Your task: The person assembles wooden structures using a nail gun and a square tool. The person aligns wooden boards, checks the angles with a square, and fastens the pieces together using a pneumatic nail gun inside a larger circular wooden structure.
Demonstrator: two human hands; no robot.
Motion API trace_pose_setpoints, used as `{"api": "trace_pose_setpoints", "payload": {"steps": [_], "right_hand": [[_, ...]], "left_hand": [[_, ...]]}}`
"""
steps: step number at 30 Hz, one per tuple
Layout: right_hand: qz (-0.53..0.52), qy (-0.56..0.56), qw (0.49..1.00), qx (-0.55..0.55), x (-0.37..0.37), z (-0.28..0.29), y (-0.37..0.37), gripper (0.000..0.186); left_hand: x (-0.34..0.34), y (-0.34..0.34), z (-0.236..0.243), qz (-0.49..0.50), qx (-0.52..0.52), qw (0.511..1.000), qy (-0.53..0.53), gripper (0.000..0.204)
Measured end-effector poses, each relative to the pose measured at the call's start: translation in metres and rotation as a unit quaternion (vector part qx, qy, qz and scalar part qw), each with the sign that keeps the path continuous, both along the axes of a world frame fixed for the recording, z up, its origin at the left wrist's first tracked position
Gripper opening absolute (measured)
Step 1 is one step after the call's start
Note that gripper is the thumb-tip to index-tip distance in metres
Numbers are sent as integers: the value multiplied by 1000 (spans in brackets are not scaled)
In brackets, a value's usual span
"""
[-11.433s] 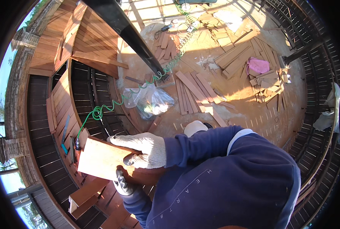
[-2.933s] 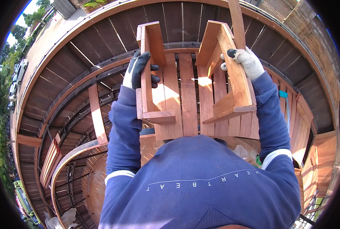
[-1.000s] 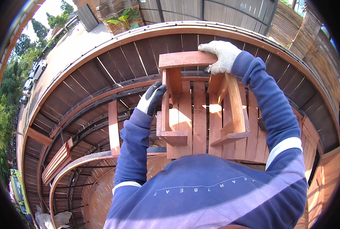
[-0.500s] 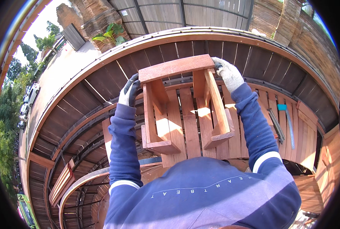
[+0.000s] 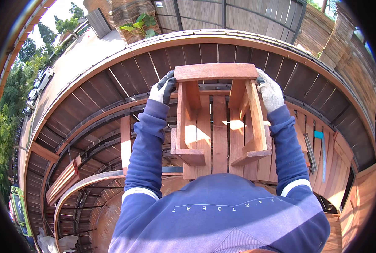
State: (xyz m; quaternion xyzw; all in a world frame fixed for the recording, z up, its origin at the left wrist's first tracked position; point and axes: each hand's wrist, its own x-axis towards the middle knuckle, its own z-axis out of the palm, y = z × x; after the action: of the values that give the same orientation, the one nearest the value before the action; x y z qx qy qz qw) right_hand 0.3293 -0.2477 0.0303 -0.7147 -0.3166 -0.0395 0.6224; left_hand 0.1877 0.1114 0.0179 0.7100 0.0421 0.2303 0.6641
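Note:
I hold a reddish wooden frame piece (image 5: pixel 215 72), a flat top board with two leg-like side parts (image 5: pixel 183 122) pointing back toward me. My left hand (image 5: pixel 163 88), in a white and black glove, grips the left end of the top board. My right hand (image 5: pixel 270 93), in a white glove, grips the right end. The piece sits over a run of reddish deck boards (image 5: pixel 220 135) laid side by side on a dark frame.
Dark curved decking joists (image 5: pixel 95 126) spread to the left and far side. A loose board (image 5: pixel 125 143) lies at left. A teal-handled tool (image 5: pixel 320 145) rests on the boards at right. A wooden fence (image 5: pixel 247 17) stands beyond; a potted plant (image 5: pixel 139 27) sits at the far left.
The wooden piece has been turned level and squared in front of me, with both hands shifting to the ends of its top board. My head has tilted up slightly.

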Motion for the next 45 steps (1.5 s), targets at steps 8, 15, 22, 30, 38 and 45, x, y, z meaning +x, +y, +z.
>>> {"api": "trace_pose_setpoints", "payload": {"steps": [8, 15, 22, 30, 38, 45], "right_hand": [[22, -47, 998, -43, 6, -1, -6, 53], [41, 6, 999, -9, 5, -8, -6, 60], [-13, 118, 982, 147, -18, -12, -14, 45], [104, 271, 912, 290, -72, -33, -29, 51], [6, 190, 960, 207, -87, -72, -20, 63], [145, 391, 872, 257, -85, -88, -20, 70]], "left_hand": [[-4, -1, 3, 2, -58, 998, 12, 45], [-6, -3, 8, -15, -47, 999, 3, 44], [-5, -14, 48, 82, 26, 993, -81, 61], [36, -113, 159, -144, 489, 860, 31, 76], [120, -136, 120, -246, 646, 721, 41, 98], [123, -163, 100, -207, 620, 755, 49, 93]]}}
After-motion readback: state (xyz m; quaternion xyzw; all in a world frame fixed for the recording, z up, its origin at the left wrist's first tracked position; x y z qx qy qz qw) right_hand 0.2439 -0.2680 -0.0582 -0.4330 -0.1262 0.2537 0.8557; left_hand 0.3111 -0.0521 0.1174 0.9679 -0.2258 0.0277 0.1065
